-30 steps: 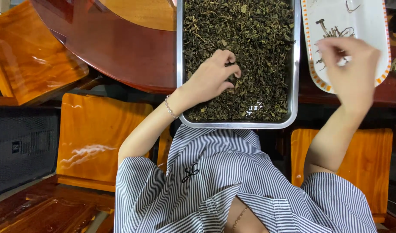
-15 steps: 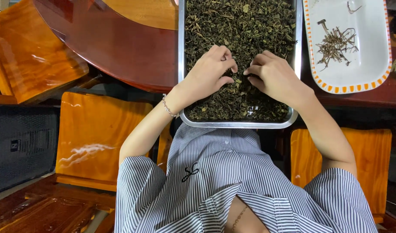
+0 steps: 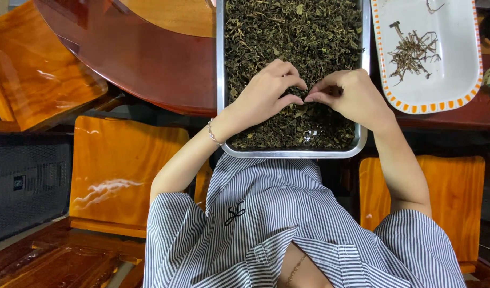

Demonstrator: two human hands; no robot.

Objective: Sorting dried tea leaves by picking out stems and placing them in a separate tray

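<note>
A steel tray (image 3: 219, 80) full of dark dried leaves (image 3: 293, 32) lies on the round wooden table (image 3: 149, 58). Both my hands rest in its near half, fingertips almost touching. My left hand (image 3: 266, 96), with a thin bracelet on the wrist, has its fingers curled and pinching into the leaves. My right hand (image 3: 351, 96) pinches thumb and forefinger together in the leaves right beside it. What sits between the fingertips is too small to make out.
A white plate with an orange rim (image 3: 453, 69) lies right of the tray and holds a small heap of thin stems (image 3: 413, 50). Orange wooden chairs (image 3: 122, 170) stand left and right of my body. A black box (image 3: 26, 186) sits at far left.
My right hand came back from over the white plate into the tray. Both hands have now drawn together, fingertips meeting in the leaves.
</note>
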